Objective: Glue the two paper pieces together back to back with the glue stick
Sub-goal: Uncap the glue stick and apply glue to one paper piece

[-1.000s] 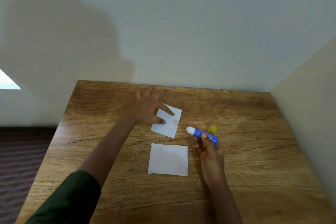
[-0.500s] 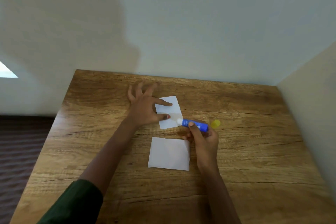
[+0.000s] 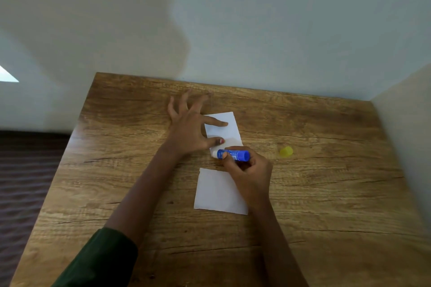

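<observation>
Two white paper pieces lie on the wooden table (image 3: 326, 205). The far paper (image 3: 229, 133) is pinned flat by the spread fingers of my left hand (image 3: 189, 130), with index finger and thumb pressing on it. My right hand (image 3: 247, 170) grips the blue glue stick (image 3: 233, 154), held nearly level, and its white tip touches the near left corner of that far paper. The near paper (image 3: 217, 191) lies flat just below, its right part under my right wrist.
The yellow cap (image 3: 286, 151) of the glue stick sits on the table to the right of my hands. Walls close the table at the back and on the right. The table's left edge drops to a dark floor (image 3: 25, 182).
My right hand brought the glue stick left and forward onto the far paper's near corner. My left hand settled on that paper, which turned squarer to the table.
</observation>
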